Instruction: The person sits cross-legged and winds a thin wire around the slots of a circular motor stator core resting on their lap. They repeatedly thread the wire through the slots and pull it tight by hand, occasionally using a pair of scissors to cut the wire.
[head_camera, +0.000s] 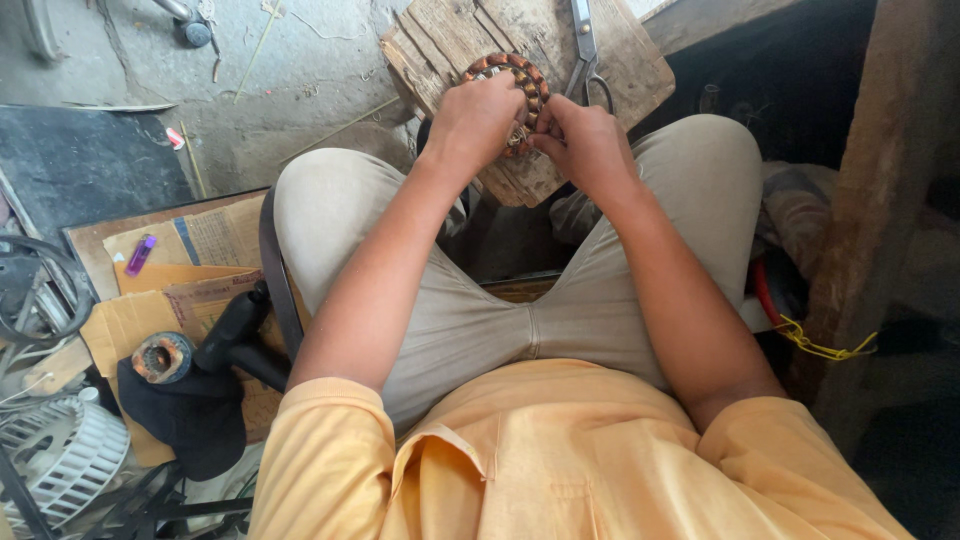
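Left hand (478, 118) and right hand (585, 140) both gripping a round copper-wound stator coil (512, 75), on a worn wooden board (640, 70), grey metal scissors (586, 45) beside, beige trousers (560, 310) below

We count one round copper-wound motor stator (512, 75), one worn wooden board (640, 70) and one pair of steel scissors (585, 45) lying on it. Beside us we list one small purple lighter (140, 254), one white plastic fan wheel (60, 455) and two bare hands, left hand (478, 120) and right hand (588, 145).

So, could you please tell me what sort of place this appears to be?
Probably a small motor or fan repair workshop: both hands work a copper-wound stator on a wooden board, with scissors nearby and a white fan wheel on the cluttered floor.
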